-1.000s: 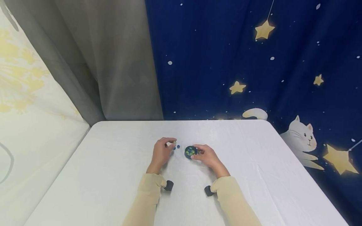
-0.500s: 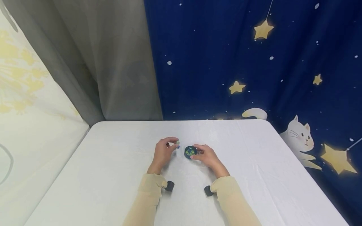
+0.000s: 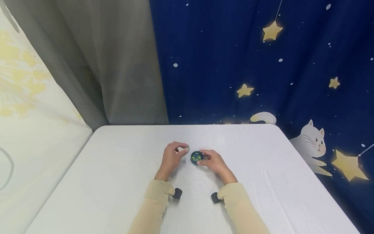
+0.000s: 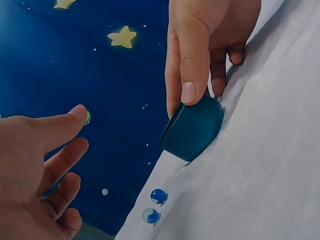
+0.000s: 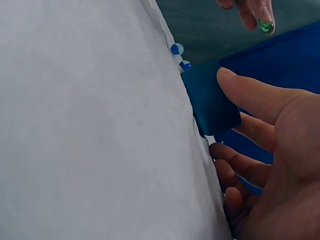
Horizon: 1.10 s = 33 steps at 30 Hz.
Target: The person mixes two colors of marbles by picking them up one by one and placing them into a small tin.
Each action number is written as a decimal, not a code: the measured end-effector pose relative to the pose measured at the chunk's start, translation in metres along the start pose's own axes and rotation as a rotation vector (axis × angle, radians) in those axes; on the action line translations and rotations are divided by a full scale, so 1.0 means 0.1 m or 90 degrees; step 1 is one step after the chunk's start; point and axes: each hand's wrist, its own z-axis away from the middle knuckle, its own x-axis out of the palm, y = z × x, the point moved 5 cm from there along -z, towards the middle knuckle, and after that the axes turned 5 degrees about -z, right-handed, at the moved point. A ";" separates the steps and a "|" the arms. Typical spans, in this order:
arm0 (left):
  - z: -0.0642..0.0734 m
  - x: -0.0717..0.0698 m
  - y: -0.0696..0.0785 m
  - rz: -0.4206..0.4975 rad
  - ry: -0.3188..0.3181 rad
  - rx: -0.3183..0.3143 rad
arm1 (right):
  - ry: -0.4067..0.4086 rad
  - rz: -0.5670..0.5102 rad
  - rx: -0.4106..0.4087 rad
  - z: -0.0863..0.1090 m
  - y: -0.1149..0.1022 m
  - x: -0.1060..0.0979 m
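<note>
Between thumb and fingertips my left hand (image 3: 171,157) pinches a clear marble with green in it (image 4: 88,117), above the table just left of a small round teal container (image 3: 196,157). My right hand (image 3: 217,163) grips the container by its sides, thumb at the near side, as it stands on the cloth. From the head view green and blue patches show within the container's rim; its side (image 4: 195,130) is plain teal. Two clear marbles with blue swirls, one blue marble (image 4: 158,196) and another blue marble (image 4: 151,215), lie on the cloth; the left hand hides them in the head view.
A white cloth covers the table (image 3: 248,146). Dark wrist-worn pieces, a left one (image 3: 177,193) and a right one (image 3: 215,197), stick out inward from the sleeves. Behind the table hang a grey curtain (image 3: 131,65) and a blue star-print curtain (image 3: 210,65).
My left hand has moved right with the green marble, closer to the container, and now covers the blue marbles seen earlier. The right hand and container have stayed in place.
</note>
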 end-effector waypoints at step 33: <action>0.01 0.03 0.10 0.034 0.029 0.073 | 0.017 0.006 0.013 -0.05 0.04 0.08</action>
